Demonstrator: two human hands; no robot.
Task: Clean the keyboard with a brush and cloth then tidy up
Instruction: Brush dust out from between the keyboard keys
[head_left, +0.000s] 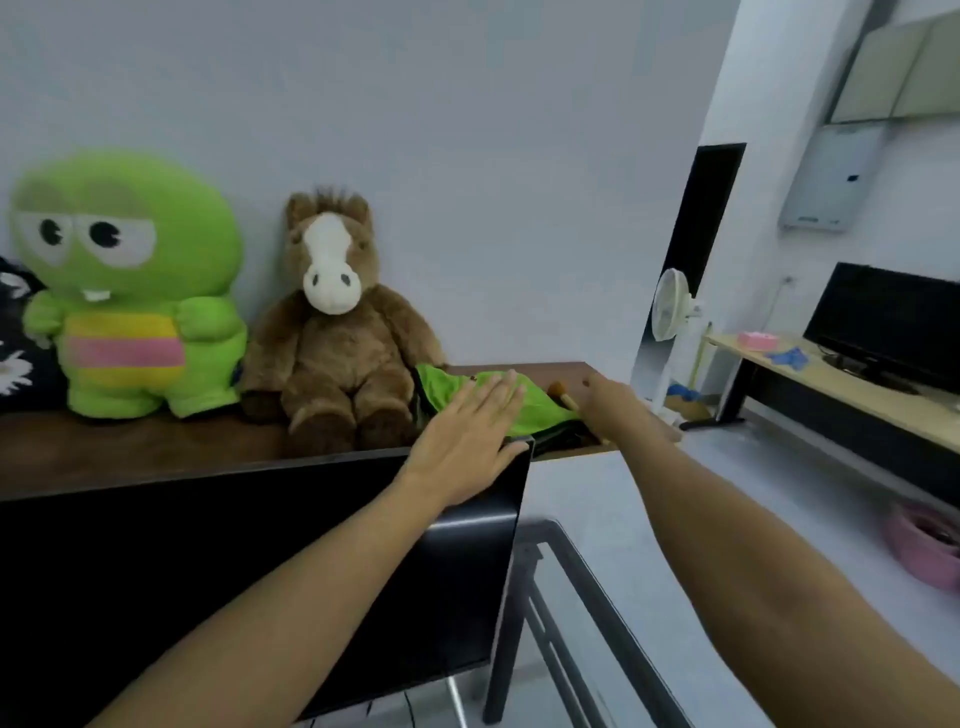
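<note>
A green cloth (540, 410) lies on the brown shelf (130, 447) behind the black monitor (208, 571), at the shelf's right end. My left hand (467, 431) rests flat on the cloth, fingers spread. A brush with a brown tuft and tan handle (563, 395) lies just right of the cloth. My right hand (615, 400) reaches over the shelf's right end, next to the brush; its fingers are mostly hidden behind the wrist. No keyboard is in view.
A green plush toy (124, 291) and a brown plush horse (332, 322) sit on the shelf against the wall. A black metal frame (571, 613) stands below right. Farther right are a fan (670, 306), a desk with a second monitor (888, 322) and a pink basin (924, 551).
</note>
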